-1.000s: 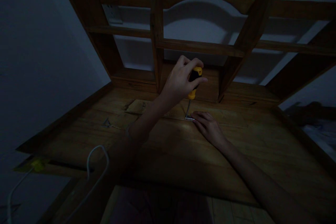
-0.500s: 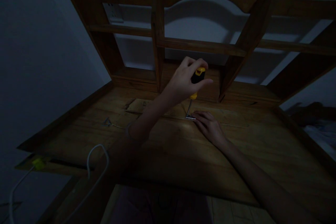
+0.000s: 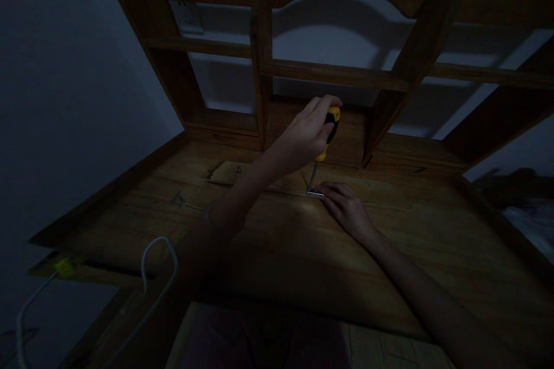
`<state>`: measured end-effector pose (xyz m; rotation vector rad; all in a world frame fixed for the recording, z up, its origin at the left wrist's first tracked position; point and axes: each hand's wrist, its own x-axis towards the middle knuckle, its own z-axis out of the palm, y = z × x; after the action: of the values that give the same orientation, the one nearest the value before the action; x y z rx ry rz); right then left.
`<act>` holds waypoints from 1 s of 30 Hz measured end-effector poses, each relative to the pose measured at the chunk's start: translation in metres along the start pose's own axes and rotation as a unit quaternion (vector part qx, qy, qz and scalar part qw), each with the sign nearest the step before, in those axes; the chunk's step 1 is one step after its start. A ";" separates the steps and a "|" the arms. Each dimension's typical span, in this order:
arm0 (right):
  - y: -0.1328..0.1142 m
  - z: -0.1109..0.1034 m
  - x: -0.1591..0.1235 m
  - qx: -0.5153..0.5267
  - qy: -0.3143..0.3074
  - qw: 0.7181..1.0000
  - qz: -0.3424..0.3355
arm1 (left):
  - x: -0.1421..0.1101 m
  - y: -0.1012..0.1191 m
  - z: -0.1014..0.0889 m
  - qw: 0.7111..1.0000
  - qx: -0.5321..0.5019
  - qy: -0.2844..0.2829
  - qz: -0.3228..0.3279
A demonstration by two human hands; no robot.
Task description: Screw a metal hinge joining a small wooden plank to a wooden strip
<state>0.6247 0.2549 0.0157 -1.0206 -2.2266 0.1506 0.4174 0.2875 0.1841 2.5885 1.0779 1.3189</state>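
Left fingers [image 3: 331, 100] curled around the yellow-and-black screwdriver [image 3: 333, 117], right fingers [image 3: 336, 192] closed on the small silver metal piece [image 3: 314, 193], need steady, aligned pressure.

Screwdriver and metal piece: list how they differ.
The screwdriver is yellow and black with a grey shaft; the metal piece looks silvery. The screwdriver stands tilted, tip down; the metal piece lies low. The left hand grips the screwdriver; the right hand touches the metal piece. Both show bare metal.

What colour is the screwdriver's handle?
The handle is yellow and black, seen best in the head view.
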 end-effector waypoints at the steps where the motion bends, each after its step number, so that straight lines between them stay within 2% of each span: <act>1: 0.000 0.000 0.000 0.000 -0.001 1.000 0.000 | 0.000 0.000 0.001 1.000 0.005 0.011 -0.003; 6: 0.000 0.000 0.001 -0.002 -0.002 1.000 0.002 | 0.001 -0.002 0.004 0.997 0.034 0.061 -0.018; 17: -0.001 -0.001 0.000 0.003 0.002 1.000 -0.001 | 0.000 0.006 -0.009 1.000 -0.018 -0.020 0.000; 20: 0.000 0.000 0.000 -0.001 0.004 1.000 -0.001 | -0.001 0.009 -0.007 1.000 -0.017 -0.017 -0.003; 25: 0.000 -0.001 0.001 0.002 -0.002 1.000 -0.001 | 0.000 0.005 0.002 0.999 0.024 0.029 -0.022; 30: 0.000 -0.001 0.000 -0.002 -0.005 1.000 0.002 | 0.000 0.000 0.001 1.000 0.007 0.021 -0.009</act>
<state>0.6249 0.2544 0.0166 -1.0279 -2.2350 0.1519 0.4182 0.2873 0.1831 2.5664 1.1187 1.3714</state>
